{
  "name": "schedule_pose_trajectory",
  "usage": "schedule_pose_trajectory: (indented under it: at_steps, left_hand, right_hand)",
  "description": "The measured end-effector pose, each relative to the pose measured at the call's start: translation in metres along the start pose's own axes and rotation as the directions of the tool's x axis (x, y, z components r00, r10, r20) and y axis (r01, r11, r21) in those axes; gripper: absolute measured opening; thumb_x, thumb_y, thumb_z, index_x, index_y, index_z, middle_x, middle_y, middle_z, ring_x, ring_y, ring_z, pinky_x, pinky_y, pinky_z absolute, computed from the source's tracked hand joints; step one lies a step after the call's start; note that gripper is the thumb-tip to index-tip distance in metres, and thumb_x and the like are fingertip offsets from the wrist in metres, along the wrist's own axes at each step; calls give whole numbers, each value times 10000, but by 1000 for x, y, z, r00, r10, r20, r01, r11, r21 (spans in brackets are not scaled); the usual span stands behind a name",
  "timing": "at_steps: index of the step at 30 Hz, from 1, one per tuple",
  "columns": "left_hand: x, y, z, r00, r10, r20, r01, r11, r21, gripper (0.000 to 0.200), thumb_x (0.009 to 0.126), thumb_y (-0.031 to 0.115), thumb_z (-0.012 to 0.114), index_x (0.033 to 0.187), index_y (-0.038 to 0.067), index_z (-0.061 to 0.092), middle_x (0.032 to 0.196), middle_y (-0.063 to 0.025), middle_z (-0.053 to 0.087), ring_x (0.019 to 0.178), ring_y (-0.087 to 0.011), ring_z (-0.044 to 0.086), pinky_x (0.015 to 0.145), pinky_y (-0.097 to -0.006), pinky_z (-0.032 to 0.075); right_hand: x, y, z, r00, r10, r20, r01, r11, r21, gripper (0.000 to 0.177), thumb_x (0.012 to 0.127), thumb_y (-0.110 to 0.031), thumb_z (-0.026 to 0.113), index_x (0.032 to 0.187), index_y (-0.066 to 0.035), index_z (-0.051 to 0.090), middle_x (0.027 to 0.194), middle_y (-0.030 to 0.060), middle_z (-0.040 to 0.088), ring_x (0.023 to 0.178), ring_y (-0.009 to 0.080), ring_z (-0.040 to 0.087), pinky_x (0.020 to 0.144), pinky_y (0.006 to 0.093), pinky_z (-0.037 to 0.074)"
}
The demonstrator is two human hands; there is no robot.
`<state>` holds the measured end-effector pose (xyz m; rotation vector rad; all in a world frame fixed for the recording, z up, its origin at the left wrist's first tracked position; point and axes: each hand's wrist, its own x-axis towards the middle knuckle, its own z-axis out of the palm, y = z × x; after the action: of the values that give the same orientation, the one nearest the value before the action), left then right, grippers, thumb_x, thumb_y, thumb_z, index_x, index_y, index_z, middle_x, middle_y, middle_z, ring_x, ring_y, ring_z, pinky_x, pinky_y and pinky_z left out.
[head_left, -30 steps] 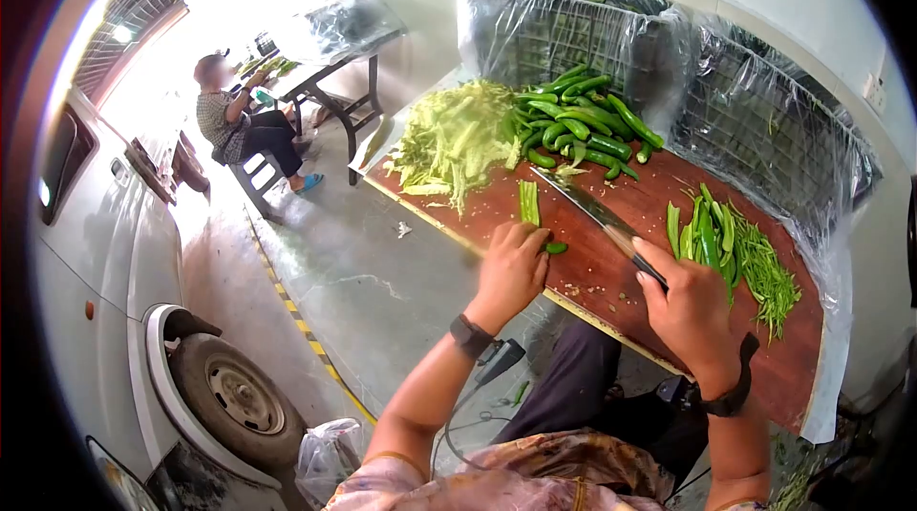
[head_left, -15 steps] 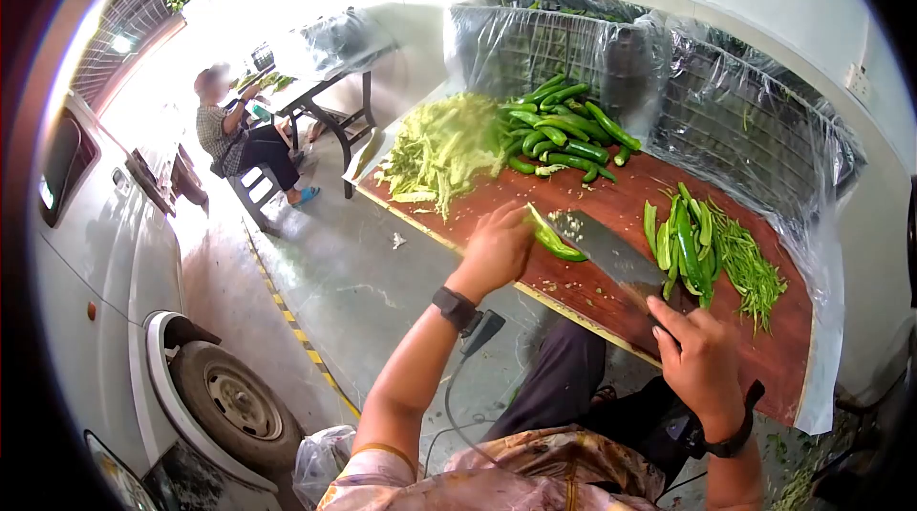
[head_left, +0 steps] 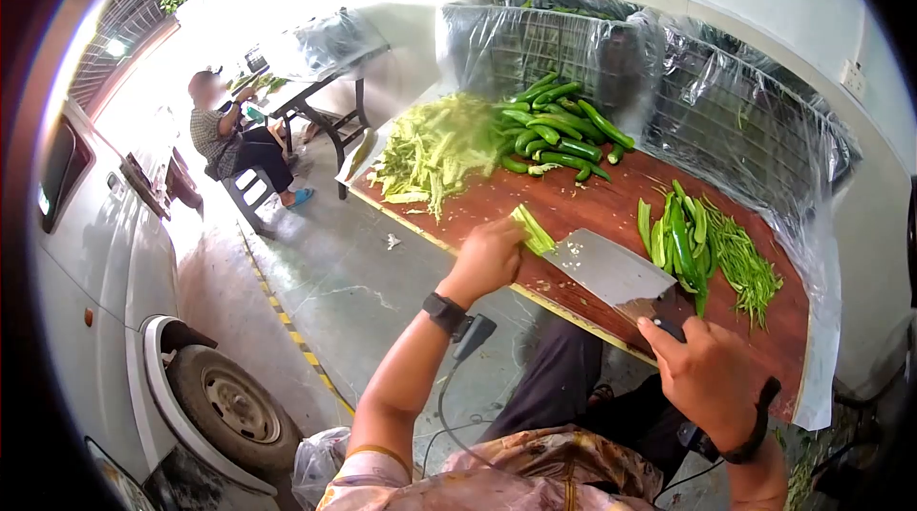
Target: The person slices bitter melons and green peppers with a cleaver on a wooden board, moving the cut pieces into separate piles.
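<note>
My left hand (head_left: 491,258) is closed on one end of a split green pepper (head_left: 535,230), whose pale inside faces up over the board. In my right hand (head_left: 705,372) is the handle of a cleaver (head_left: 613,267), its broad blade lying nearly flat above the wooden tabletop (head_left: 583,201). The blade's far end is close to the pepper, with pale seeds on the steel. Right of the blade are halved peppers (head_left: 680,242) and a heap of thin green shreds (head_left: 743,263). Whole green peppers (head_left: 564,129) are piled at the back.
Pale green pepper scraps (head_left: 430,153) are heaped at the table's left. Plastic-covered crates (head_left: 745,91) stand along the back. Another person (head_left: 234,138) sits at a far table (head_left: 320,86). A white vehicle (head_left: 115,253) stands on the left.
The cleaver blade has turned from steep to flatter and lies lower beside the pepper. The pepper now shows its pale inner side. My left hand has shifted slightly left and down.
</note>
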<state>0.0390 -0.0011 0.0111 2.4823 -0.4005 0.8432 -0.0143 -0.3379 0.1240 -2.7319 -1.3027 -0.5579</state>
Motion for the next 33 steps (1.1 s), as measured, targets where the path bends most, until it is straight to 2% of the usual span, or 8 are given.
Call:
schedule_pose_trajectory:
  at_steps: [10,14,16,20,22,26,31,33]
  left_hand:
    - [-3,-3,-2,997,-77,25,75,996,58,289,779,70,599,1064,24,610,1003,-163,645,949,-371,621,839,-456,508]
    - [-1,-7,-4,996,-55,74,41,982,184,202,791,79,646,990,46,647,922,-138,610,904,-354,583,809,-453,483]
    - [1,-9,-2,999,-14,38,6,981,192,148,798,99,667,935,48,651,894,-123,592,886,-343,564,788,-449,469]
    - [9,-7,-7,992,-42,120,-1,943,333,115,806,132,638,916,99,646,904,-97,599,876,-332,583,777,-456,467]
    - [19,7,-7,997,-68,26,62,982,178,117,806,110,667,887,33,633,860,-142,589,839,-363,593,735,-464,479]
    - [63,39,10,989,-145,5,144,988,60,146,839,123,660,933,13,641,886,-165,618,858,-385,619,752,-464,505]
    - [125,75,59,992,-66,-106,38,969,-245,163,880,154,622,1013,66,653,974,-156,622,893,-361,619,803,-448,520]
    - [135,62,67,995,-22,-95,10,993,-115,193,869,150,629,1043,69,650,1032,-154,613,924,-353,613,811,-434,520]
  right_hand:
    - [21,5,58,985,89,-150,-72,990,118,369,826,-175,713,1193,-205,694,698,110,538,598,313,586,546,433,476]
    - [17,9,54,964,206,-170,-129,917,376,372,824,-116,718,1194,-129,683,707,144,623,620,320,631,569,405,502]
    - [11,17,55,914,348,-208,-137,747,651,360,845,-137,691,1201,-100,655,825,187,689,707,400,666,624,442,535]
    - [-16,35,40,827,548,-122,-242,545,803,325,883,-97,661,1200,-28,645,930,216,708,850,279,723,730,350,541]
    - [-33,45,31,774,633,-18,-320,416,852,352,897,-78,648,1229,34,609,1003,134,699,909,161,666,808,301,518]
    - [-59,71,40,685,722,-95,-298,396,868,383,916,-71,619,1273,59,573,966,65,658,793,121,610,717,274,509]
    - [-74,73,32,619,785,30,-295,196,935,381,923,-81,611,1286,30,576,803,4,582,640,51,510,540,224,419]
    - [-85,74,30,625,780,44,-305,192,933,383,923,-81,610,1290,25,577,786,2,578,634,51,505,532,227,414]
